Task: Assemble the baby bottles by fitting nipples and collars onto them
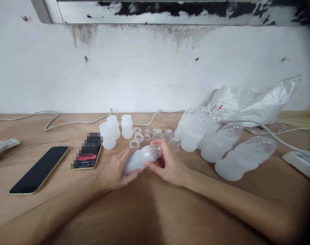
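Observation:
A milky-white baby bottle point(136, 162) with a clear top lies tilted between both hands, its top pointing right. My left hand point(119, 166) is wrapped round the bottle's body. The fingers of my right hand point(167, 161) are closed about the clear cap point(156, 149) at its other end. Just behind the hands are several translucent rings point(139, 137), small clear nipples point(147, 132) and clear dome caps point(168, 133). White open-necked bottles point(127, 126) stand at the back left of them. Capped bottles point(244, 160) lie on their sides to the right.
Two phones lie at the left, a dark one point(39, 170) and one with a lit screen point(88, 153). A clear plastic bag point(262, 102) sits at the back right. White cables point(155, 119) run along the wall, near a white power strip point(301, 161).

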